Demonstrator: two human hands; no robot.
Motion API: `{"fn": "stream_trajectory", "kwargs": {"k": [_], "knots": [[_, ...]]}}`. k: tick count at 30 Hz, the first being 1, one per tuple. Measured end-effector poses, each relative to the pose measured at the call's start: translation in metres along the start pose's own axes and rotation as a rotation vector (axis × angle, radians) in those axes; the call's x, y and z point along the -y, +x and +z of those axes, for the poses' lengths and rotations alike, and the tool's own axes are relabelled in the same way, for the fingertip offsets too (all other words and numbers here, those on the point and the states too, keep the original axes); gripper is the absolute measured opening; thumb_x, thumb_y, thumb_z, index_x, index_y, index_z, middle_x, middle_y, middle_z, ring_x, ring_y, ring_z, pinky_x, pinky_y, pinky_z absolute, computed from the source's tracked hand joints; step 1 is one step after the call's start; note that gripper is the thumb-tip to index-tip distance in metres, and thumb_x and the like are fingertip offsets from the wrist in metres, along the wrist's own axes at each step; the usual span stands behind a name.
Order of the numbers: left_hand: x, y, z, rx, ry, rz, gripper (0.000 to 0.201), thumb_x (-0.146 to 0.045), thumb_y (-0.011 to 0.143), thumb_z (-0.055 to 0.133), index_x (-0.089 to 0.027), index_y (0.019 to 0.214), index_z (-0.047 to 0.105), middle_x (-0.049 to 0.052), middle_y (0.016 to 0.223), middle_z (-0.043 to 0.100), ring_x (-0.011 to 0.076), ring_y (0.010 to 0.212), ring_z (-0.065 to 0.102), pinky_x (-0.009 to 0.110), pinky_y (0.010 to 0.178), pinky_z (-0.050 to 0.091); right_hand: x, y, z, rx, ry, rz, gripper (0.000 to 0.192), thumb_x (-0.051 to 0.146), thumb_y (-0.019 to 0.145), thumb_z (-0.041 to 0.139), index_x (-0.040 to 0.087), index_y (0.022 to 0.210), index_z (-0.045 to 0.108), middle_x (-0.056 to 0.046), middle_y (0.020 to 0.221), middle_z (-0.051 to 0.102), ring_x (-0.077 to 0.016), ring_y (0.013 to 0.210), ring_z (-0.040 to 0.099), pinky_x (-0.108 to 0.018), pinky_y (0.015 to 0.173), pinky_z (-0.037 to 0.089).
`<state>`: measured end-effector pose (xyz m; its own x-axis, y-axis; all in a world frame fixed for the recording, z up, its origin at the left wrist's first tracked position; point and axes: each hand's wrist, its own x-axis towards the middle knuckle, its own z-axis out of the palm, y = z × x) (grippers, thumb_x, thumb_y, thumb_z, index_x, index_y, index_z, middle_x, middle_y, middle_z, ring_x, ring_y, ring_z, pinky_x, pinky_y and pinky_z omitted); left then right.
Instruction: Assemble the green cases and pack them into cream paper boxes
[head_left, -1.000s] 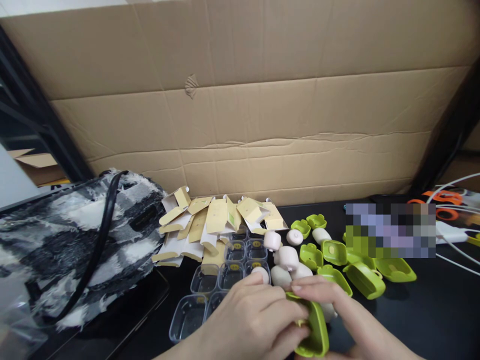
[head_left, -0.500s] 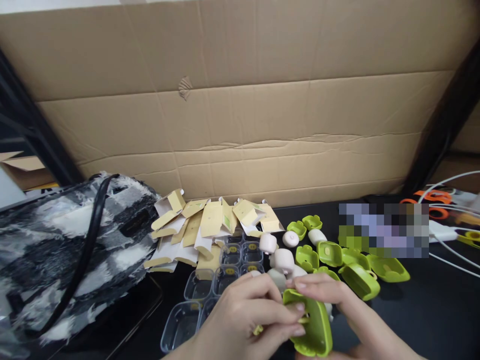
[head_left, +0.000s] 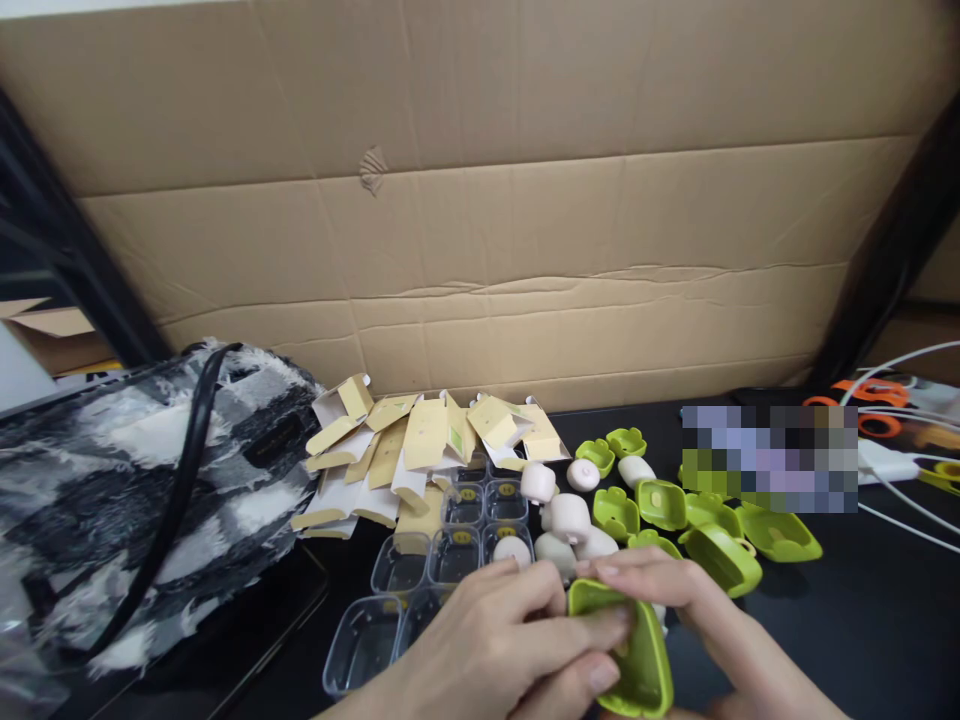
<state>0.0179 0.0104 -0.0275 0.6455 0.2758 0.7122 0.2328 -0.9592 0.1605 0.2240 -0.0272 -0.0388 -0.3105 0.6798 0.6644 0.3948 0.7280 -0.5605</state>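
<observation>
A green plastic shell [head_left: 646, 655], hollow with a wavy rim, is tilted up at the bottom centre between both hands. My right hand [head_left: 720, 620] grips it from the right, fingers along its top edge and the thumb side low beneath it. The bent fingers of my left hand [head_left: 517, 640] reach into the shell's hollow from the left and press on it. A bit of pale yellow shows inside by the fingertips, too covered to make out. Just behind the hands lie several rounded white pieces [head_left: 570, 518] and more green shells [head_left: 720, 560].
Clear plastic cups [head_left: 364, 645] stand in rows left of the hands, with yellow opened cartons [head_left: 427, 435] piled behind. A black-and-white shaggy bag [head_left: 150, 500] fills the left. Cables [head_left: 904, 510] and orange-handled scissors [head_left: 877, 425] lie right. A cardboard wall [head_left: 480, 220] closes the back.
My left fingers have gone from pinching a small yellow piece at the shell to pressing deeper inside it. The shell has moved slightly right and down.
</observation>
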Motion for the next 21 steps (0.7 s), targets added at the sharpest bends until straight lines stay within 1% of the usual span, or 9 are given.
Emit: {"fn": "stream_trajectory", "kwargs": {"k": [2,4,6,9,11,13,17,21], "knots": [[0.002,0.000,-0.004,-0.036,0.052,0.030,0.038,-0.028,0.101,0.031,-0.017,0.109,0.066,-0.001,0.063,0.049,0.0112,0.053,0.048,0.023,0.051,0.041,0.000,0.000,-0.002,-0.037,-0.012,-0.004,0.061,0.019,0.066,0.083,0.030,0.120,0.058,-0.003,0.109,0.072,-0.0234,0.100,0.071,-0.027,0.088,0.056],[0.002,0.002,-0.010,-0.044,0.098,0.059,0.041,-0.032,0.102,0.027,-0.018,0.111,0.064,-0.002,0.062,0.048,0.0115,0.052,0.046,0.023,0.050,0.039,0.000,0.001,-0.004,-0.058,-0.024,-0.005,0.061,0.021,0.066,0.083,0.030,0.121,0.057,-0.003,0.110,0.072,-0.0240,0.102,0.070,-0.028,0.089,0.056],[0.001,0.005,-0.016,-0.001,0.159,0.105,0.043,-0.033,0.103,0.024,-0.018,0.111,0.064,-0.003,0.060,0.047,0.0116,0.051,0.044,0.024,0.049,0.037,0.000,0.002,-0.004,-0.065,-0.025,-0.004,0.060,0.022,0.066,0.083,0.030,0.120,0.057,-0.003,0.110,0.072,-0.0243,0.102,0.070,-0.029,0.089,0.056],[-0.002,0.009,-0.023,0.108,0.251,0.175,0.040,-0.022,0.103,0.023,-0.015,0.112,0.061,-0.004,0.059,0.050,0.0118,0.049,0.044,0.024,0.048,0.037,0.000,0.003,-0.003,-0.074,-0.008,-0.008,0.057,0.023,0.067,0.083,0.029,0.119,0.059,-0.003,0.107,0.073,-0.0240,0.100,0.070,-0.029,0.088,0.057],[-0.004,0.012,-0.026,0.179,0.297,0.196,0.038,-0.014,0.102,0.024,-0.013,0.112,0.061,-0.003,0.060,0.053,0.0121,0.050,0.048,0.025,0.049,0.040,0.000,0.004,-0.002,-0.068,0.007,0.001,0.056,0.024,0.067,0.083,0.029,0.117,0.060,-0.004,0.106,0.073,-0.0239,0.098,0.071,-0.029,0.086,0.058],[-0.007,0.013,-0.026,0.213,0.326,0.211,0.036,-0.011,0.101,0.026,-0.012,0.111,0.061,-0.003,0.061,0.056,0.0124,0.052,0.052,0.026,0.051,0.043,0.001,0.005,-0.003,-0.062,0.021,0.011,0.055,0.025,0.066,0.084,0.028,0.116,0.062,-0.004,0.105,0.073,-0.0240,0.097,0.072,-0.027,0.083,0.059],[-0.010,0.012,-0.022,0.178,0.372,0.223,0.034,-0.010,0.100,0.029,-0.012,0.104,0.063,-0.004,0.060,0.057,0.0119,0.050,0.051,0.026,0.049,0.041,0.003,0.006,-0.004,-0.038,0.017,0.020,0.053,0.025,0.064,0.084,0.029,0.113,0.064,-0.003,0.103,0.074,-0.0236,0.094,0.073,-0.025,0.081,0.059],[-0.010,0.012,-0.019,0.172,0.343,0.198,0.037,-0.014,0.101,0.027,-0.014,0.104,0.063,-0.004,0.061,0.056,0.0124,0.051,0.050,0.028,0.050,0.039,0.003,0.002,-0.002,-0.052,-0.012,0.040,0.051,0.022,0.065,0.082,0.029,0.112,0.064,-0.004,0.103,0.074,-0.0244,0.093,0.073,-0.026,0.081,0.060]]}}
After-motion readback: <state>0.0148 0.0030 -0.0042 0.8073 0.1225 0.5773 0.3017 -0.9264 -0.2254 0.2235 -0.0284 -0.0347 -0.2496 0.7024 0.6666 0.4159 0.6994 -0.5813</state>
